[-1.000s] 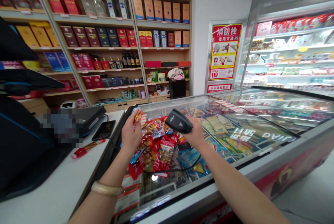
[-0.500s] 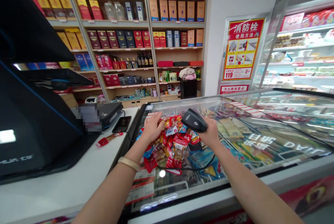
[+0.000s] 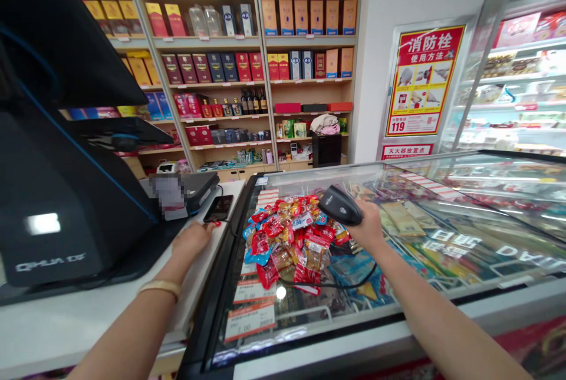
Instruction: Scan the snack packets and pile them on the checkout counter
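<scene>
My right hand [image 3: 369, 228] is closed around the handle of a black barcode scanner [image 3: 339, 205], its head pointing left above a heap of snack packets [image 3: 289, 244]. These small red, blue and clear wrapped packets lie on the glass top of a chest freezer [image 3: 296, 315]. On the white counter to the left, my left hand [image 3: 192, 241] closes over a single snack packet [image 3: 216, 223]. Only a red end of that packet shows past the fingers; the rest is covered by the hand. The scanner's black cable [image 3: 329, 285] loops in front of the heap.
A black phone [image 3: 219, 209] lies just beyond my left hand. The dark checkout terminal [image 3: 57, 209] stands at the left of the counter. Price labels [image 3: 250, 320] are on the glass near the front. Shelves of boxed bottles [image 3: 212, 67] line the back wall.
My left hand has left the heap, moving left and toward me onto the lone packet on the counter. The right hand keeps holding the scanner over the heap. The view has shifted slightly.
</scene>
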Demonstrator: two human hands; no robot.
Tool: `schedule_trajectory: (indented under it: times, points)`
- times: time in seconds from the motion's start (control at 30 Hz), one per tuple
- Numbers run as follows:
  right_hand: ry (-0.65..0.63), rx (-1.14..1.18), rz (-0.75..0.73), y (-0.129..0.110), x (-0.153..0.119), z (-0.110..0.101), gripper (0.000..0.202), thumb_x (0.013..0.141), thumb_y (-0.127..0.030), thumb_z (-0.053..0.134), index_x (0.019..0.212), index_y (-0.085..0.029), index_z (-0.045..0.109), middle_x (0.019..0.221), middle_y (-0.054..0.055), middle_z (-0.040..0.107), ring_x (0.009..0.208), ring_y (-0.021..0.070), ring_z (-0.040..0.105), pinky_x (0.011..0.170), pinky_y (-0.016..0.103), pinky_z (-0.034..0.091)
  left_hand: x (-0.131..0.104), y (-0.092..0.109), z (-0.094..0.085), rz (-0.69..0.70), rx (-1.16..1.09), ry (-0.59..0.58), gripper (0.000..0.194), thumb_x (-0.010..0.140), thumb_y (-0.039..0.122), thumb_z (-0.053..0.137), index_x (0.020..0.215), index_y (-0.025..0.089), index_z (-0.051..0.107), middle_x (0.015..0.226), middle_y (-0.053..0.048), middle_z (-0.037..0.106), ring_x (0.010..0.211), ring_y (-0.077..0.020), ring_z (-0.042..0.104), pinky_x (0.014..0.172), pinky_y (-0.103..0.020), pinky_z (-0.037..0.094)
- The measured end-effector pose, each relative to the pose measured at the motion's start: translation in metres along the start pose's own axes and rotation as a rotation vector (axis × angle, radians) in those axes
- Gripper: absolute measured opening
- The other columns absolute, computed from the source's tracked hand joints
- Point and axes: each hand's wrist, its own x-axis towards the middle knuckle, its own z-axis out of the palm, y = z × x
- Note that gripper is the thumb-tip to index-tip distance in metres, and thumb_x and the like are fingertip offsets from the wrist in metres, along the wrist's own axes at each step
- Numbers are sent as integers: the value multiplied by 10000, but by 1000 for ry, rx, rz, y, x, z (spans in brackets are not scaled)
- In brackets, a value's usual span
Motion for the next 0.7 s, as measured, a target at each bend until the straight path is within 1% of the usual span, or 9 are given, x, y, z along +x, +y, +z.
schedule_trajectory:
  times: [0.1, 0.2, 0.3, 0.4, 0.5, 0.57, 0.6, 0.63, 0.7]
  points:
    - [-5, -16, -3, -1, -3, 1, 271, 742, -438, 667, 885, -217, 729, 809, 76, 758, 779, 270, 687, 753, 369, 453, 1, -10, 3, 18, 2, -41, 298, 843, 379, 526, 819, 141, 705, 1009, -291, 745, 1002, -406, 729, 842, -436, 545]
    - [-30, -28, 4, -2, -4, 2, 274, 716, -421, 671, 899, -227, 736, 868, 78, 776, 824, 273, 694, 771, 366, 453, 1, -15, -4, 21, 5, -55, 215, 745, 390, 626, 683, 187, 660, 895, -257, 754, 949, -430, 733, 792, -452, 554]
    - [-48, -32, -1, -3, -5, 3, 271, 704, -397, 673, 901, -222, 736, 880, 83, 781, 836, 273, 695, 788, 370, 446, 1, -20, -15, 33, -28, -73, 200, 645, 392, 708, 613, 221, 610, 798, -199, 745, 895, -418, 738, 757, -445, 559]
    - [-77, -36, -8, -3, -4, 3, 271, 693, -372, 673, 904, -212, 733, 848, 82, 773, 812, 262, 683, 785, 363, 435, 0, -24, -26, 26, -68, -90, 241, 568, 343, 764, 538, 236, 551, 659, -145, 699, 782, -392, 734, 701, -430, 562]
    - [-110, -28, -3, -4, -2, 2, 246, 699, -374, 665, 877, -213, 720, 796, 73, 755, 769, 249, 666, 764, 346, 426, -6, -19, -34, 38, -126, -69, 252, 560, 332, 784, 540, 236, 552, 551, -94, 643, 672, -354, 716, 648, -409, 563]
    - [-116, -18, 5, -7, 0, 2, 238, 713, -400, 676, 859, -215, 714, 773, 68, 747, 751, 245, 663, 757, 341, 424, -15, -7, -35, 53, -332, 20, 226, 598, 366, 778, 655, 223, 612, 594, -75, 671, 667, -321, 718, 627, -386, 571]
    - [-112, -14, 11, -8, 1, 2, 244, 718, -416, 688, 854, -215, 715, 767, 67, 745, 748, 246, 665, 759, 343, 425, -21, 4, -35, 58, -505, 75, 249, 616, 383, 776, 734, 214, 635, 646, -72, 699, 679, -303, 723, 621, -374, 577]
    - [-106, -11, 17, -9, 1, 2, 256, 717, -432, 702, 851, -214, 718, 765, 67, 744, 749, 249, 668, 765, 348, 427, -28, 16, -34, 60, -735, 127, 291, 631, 390, 773, 815, 201, 650, 711, -75, 728, 695, -286, 729, 619, -363, 584]
    - [-91, 0, 26, -12, 2, 2, 284, 708, -449, 726, 861, -211, 728, 784, 71, 751, 764, 258, 678, 780, 361, 435, -44, 48, -30, 74, -1152, 157, 389, 643, 388, 786, 941, 175, 654, 861, -92, 766, 759, -249, 745, 672, -349, 605]
